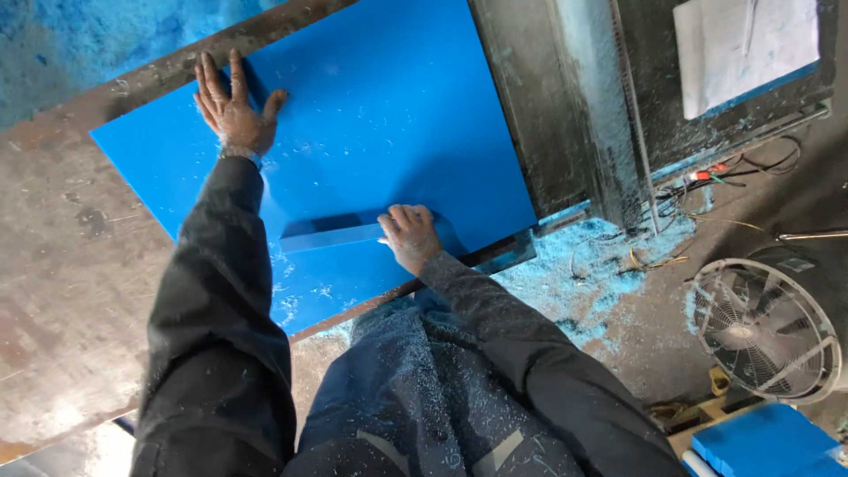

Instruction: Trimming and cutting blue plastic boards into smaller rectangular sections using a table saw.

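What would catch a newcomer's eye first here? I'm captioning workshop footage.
The big bright blue sheet on the worn metal table dominates. The left hand presses flat near its far corner, while the right hand holds a flat metal blade against it. Blue shavings litter the floor beside a fan.

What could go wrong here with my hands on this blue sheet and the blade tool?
The left hand lies flat on the blue sheet, roughly in line with the flat blade that the right hand holds; a slip might drive the blade toward it. Loose shavings on the sheet may let a palm slide. The sheet overhangs the table edge near the body, so leaning could tip it.
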